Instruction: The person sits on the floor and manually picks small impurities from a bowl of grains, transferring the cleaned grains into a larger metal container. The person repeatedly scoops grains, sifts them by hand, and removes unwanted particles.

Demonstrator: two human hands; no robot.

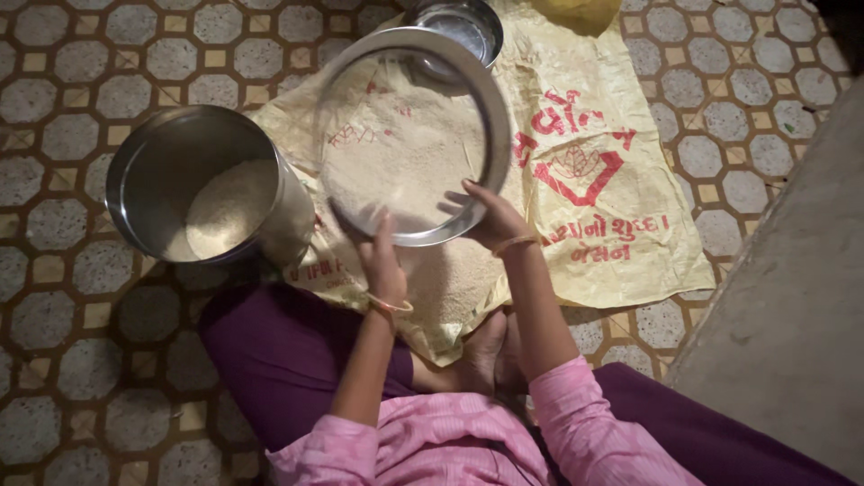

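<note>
Both hands' fingers (468, 187) grip the sieve (414, 135), which half-hides a steel bowl (463, 22).

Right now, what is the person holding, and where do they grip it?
Both hands, left hand and right hand, hold a round metal sieve by its near rim.

left hand (382, 261): raised, fingers extended | right hand (493, 216): fingers seemingly curled, gripping | forearms angled inward
</note>
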